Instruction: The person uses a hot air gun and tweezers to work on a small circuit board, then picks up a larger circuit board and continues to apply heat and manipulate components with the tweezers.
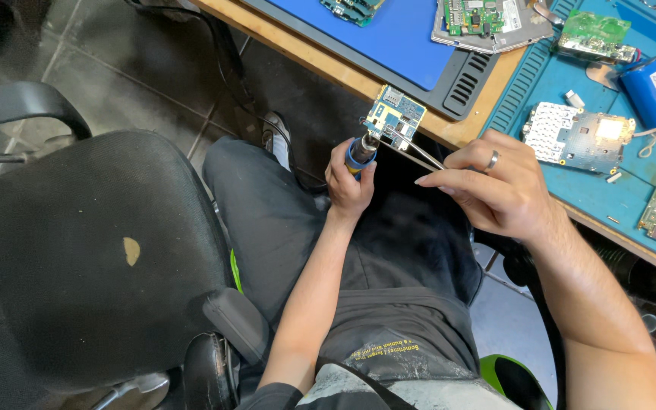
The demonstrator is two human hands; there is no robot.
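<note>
My left hand (348, 182) grips a blue-handled soldering iron (361, 151) upright, with its tip against a small blue circuit board (395, 115). That board hangs over the near edge of the wooden bench (461, 130). My right hand (495, 186), with a ring on one finger, pinches metal tweezers (408, 146) whose tips reach the board next to the iron's tip. Both hands are held in front of the bench edge, above my lap.
A black office chair (77, 250) stands to my left on the dark tiled floor. On the bench lie a dark blue mat (389, 38) and a teal mat (632, 190) with several circuit boards (577, 137) and a blue cylindrical battery (653, 89).
</note>
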